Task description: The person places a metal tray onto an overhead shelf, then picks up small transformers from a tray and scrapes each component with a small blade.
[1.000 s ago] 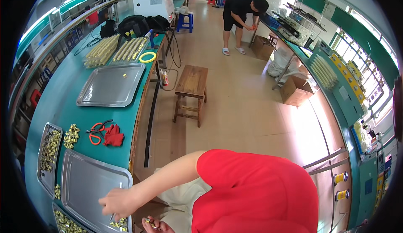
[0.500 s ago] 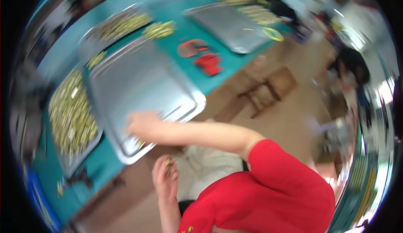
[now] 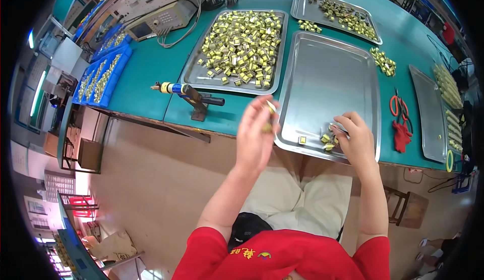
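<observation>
My left hand (image 3: 255,136) is raised just off the near left corner of an almost bare metal tray (image 3: 330,83). Its fingers are closed around a small yellow-topped transformer (image 3: 267,127), partly hidden by them. Low over the same tray, my right hand (image 3: 359,141) has its fingers bent at a little pile of transformers (image 3: 328,143) and pinches one at the fingertips. A single transformer (image 3: 302,140) lies apart, left of that pile. Beyond my left hand, another metal tray (image 3: 194,80) holds a heap of the same parts.
A clamp-like bench fixture (image 3: 194,98) stands on the table edge at left. Blue bins (image 3: 121,60) and a test instrument (image 3: 159,22) sit further left. Red-handled pliers (image 3: 398,106), a red cloth-like item (image 3: 401,136) and another tray (image 3: 428,113) lie right. A wooden stool (image 3: 411,209) stands below.
The view has swung left and levelled. My right hand, earlier blurred and reaching across the tray's near end, is at the little pile. My left hand has risen to the tray's corner.
</observation>
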Tool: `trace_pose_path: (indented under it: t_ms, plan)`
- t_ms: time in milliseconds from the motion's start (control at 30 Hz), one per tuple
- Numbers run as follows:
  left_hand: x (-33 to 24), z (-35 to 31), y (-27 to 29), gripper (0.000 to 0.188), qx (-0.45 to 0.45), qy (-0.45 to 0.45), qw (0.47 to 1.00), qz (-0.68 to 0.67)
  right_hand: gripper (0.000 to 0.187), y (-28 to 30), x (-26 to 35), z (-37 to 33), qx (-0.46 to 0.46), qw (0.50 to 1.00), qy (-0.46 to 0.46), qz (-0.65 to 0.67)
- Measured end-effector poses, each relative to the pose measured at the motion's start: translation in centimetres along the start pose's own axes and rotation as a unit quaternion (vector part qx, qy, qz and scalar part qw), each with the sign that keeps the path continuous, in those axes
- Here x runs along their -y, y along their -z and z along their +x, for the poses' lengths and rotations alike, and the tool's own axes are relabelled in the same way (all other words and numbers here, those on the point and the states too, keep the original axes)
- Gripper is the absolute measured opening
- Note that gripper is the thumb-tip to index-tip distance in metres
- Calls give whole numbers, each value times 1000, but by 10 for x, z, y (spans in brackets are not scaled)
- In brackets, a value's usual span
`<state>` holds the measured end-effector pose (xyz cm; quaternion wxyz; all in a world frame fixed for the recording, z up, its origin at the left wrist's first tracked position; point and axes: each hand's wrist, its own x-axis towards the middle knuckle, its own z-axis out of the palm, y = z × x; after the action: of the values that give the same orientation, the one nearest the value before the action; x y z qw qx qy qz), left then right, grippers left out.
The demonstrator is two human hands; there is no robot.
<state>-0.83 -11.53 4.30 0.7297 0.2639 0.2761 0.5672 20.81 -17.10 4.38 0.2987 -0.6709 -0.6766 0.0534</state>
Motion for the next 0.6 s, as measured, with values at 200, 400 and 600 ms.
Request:
trace_pose_path:
  t_ms: [200,400,600]
  plan:
    - [1,102,4,35,-137,-175,975,2,13,26,0,-20,-32,999,1,31]
    - [-7,109,-7,58,-164,-228,956,82,13,33,-10,-39,-62,998,-4,26]
    - [5,28,8,32,16,-246,931,271,11,39,-14,-54,-73,997,-6,22]
